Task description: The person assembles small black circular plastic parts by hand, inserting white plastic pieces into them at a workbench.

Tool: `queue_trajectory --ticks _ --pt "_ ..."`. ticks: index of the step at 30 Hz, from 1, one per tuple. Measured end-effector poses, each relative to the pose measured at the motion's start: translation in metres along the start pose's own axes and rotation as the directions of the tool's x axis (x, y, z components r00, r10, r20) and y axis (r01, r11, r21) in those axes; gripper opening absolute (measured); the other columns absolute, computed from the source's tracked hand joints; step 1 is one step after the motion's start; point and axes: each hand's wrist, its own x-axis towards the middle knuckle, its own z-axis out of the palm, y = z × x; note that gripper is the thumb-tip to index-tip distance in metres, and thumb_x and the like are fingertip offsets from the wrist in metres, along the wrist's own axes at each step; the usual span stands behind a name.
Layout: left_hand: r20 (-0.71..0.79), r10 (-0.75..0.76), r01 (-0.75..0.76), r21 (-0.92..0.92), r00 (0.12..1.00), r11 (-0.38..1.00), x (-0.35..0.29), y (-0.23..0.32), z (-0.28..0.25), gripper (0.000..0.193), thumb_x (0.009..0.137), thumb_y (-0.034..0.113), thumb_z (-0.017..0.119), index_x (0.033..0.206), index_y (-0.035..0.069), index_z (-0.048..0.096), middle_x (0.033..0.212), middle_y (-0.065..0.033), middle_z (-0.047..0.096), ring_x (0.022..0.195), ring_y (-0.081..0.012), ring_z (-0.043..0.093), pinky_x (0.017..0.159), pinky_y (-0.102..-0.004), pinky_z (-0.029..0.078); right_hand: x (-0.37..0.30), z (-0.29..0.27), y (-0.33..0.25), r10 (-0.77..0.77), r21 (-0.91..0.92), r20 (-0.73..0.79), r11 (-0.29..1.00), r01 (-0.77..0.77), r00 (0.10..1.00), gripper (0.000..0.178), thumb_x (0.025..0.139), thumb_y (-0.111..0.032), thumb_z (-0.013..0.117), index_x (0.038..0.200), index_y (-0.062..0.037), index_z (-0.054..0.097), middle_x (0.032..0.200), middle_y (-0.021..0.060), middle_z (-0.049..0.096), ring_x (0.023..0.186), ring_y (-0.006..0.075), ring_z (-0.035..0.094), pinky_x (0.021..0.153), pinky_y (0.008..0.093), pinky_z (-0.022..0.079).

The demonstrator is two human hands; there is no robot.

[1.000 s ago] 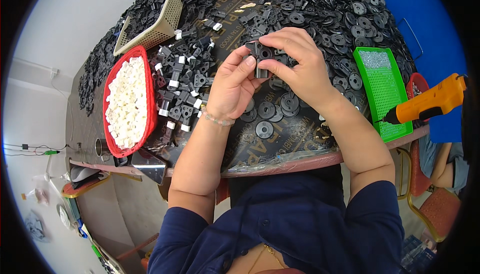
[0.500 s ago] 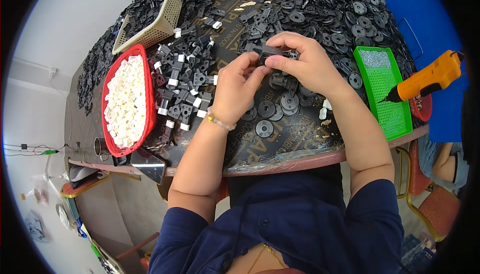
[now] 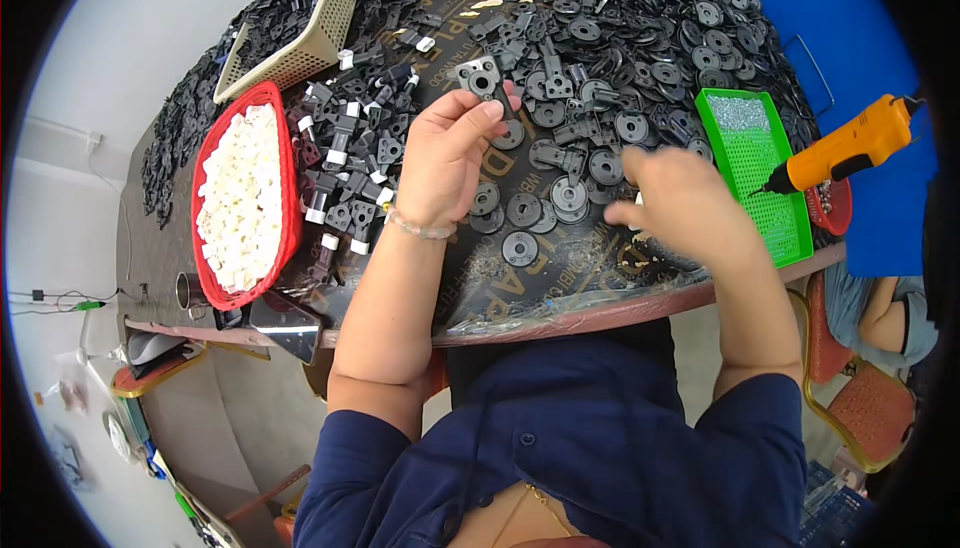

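Note:
My left hand (image 3: 445, 148) pinches a black plastic bracket (image 3: 482, 78) with round holes between thumb and fingers, held up over the table. To the right, my right hand (image 3: 685, 203) is slightly blurred, its thumb and forefinger apart with nothing seen between them. Several black round discs (image 3: 520, 248) lie between my hands. Beyond my right hand is a green tray (image 3: 800, 243) of small silvery screws. An orange electric screwdriver (image 3: 850, 148) reaches over that tray, its tip pointing left.
A red basket (image 3: 290, 198) of white plastic pieces stands at left, beside black brackets with white caps (image 3: 338, 157). Behind it is a beige basket (image 3: 310, 53) of black parts. Heaped discs (image 3: 710, 13) cover the far table. A blue bin (image 3: 840, 38) stands at right.
My hands have separated. The bracket stays in my left hand, which has shifted slightly left and turned it to show its holes; my right hand has let go and moved right and nearer me.

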Motion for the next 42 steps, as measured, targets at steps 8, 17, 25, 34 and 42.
queue_trajectory --ticks 8,17,25,34,42 --pt "0.028 -0.029 0.032 -0.117 0.999 0.993 -0.007 0.005 0.013 0.046 0.089 -0.003 0.064 0.13 0.006 0.044 0.108 -0.0134 0.067 0.095 -0.0227 0.068 0.076 -0.0271 0.055 0.0 0.023 -0.004 -0.123 0.172 -0.322 0.967 0.186 0.939 0.009 0.08 -0.004 0.067 0.086 -0.0032 0.059 0.084 0.0128 0.062 0.081 0.0287 0.062 0.073 0.0361 0.05" --pt "-0.02 0.078 -0.08 -0.128 0.997 0.988 0.001 0.001 0.0 0.039 0.091 0.004 0.065 0.125 0.008 0.047 0.104 -0.0055 0.067 0.092 -0.016 0.066 0.077 -0.0276 0.049 0.091 0.009 -0.028 -0.016 0.868 -0.313 0.4 0.293 0.95 0.019 0.084 0.003 0.056 0.101 -0.0004 0.066 0.098 0.004 0.059 0.084 0.0124 0.061 0.078 0.0255 0.049" --pt "-0.106 0.108 -0.12 -0.107 0.988 0.987 0.001 -0.012 0.008 0.048 0.085 -0.001 0.073 0.123 0.007 0.044 0.101 -0.0056 0.065 0.086 -0.0128 0.063 0.07 -0.0246 0.049 0.089 0.046 -0.032 0.137 0.955 -0.211 -0.183 0.234 0.968 0.028 0.084 0.001 0.073 0.11 0.0011 0.063 0.102 0.0092 0.067 0.091 0.014 0.065 0.084 0.0274 0.054" --pt "0.163 -0.104 0.138 -0.218 0.981 0.966 -0.005 -0.002 0.006 0.043 0.09 0.009 0.072 0.125 0.007 0.048 0.104 -0.004 0.064 0.086 -0.0124 0.064 0.076 -0.0265 0.055 0.09 0.046 -0.03 0.06 0.936 -0.352 0.03 0.35 0.934 0.055 0.075 -0.005 0.083 0.123 0.0006 0.058 0.117 0.0105 0.064 0.107 0.0161 0.061 0.094 0.0297 0.05" --pt "0.4 -0.374 0.463 -0.152 0.837 0.873 -0.006 -0.004 0.005 0.04 0.103 0.038 0.05 0.116 0.002 0.062 0.104 -0.0057 0.069 0.089 -0.0162 0.067 0.075 -0.0306 0.054 0.081 0.023 -0.023 -0.047 0.888 -0.383 0.257 0.382 0.922 0.063 0.068 -0.015 0.081 0.124 -0.002 0.055 0.119 0.0094 0.063 0.107 0.0176 0.06 0.098 0.0338 0.046"
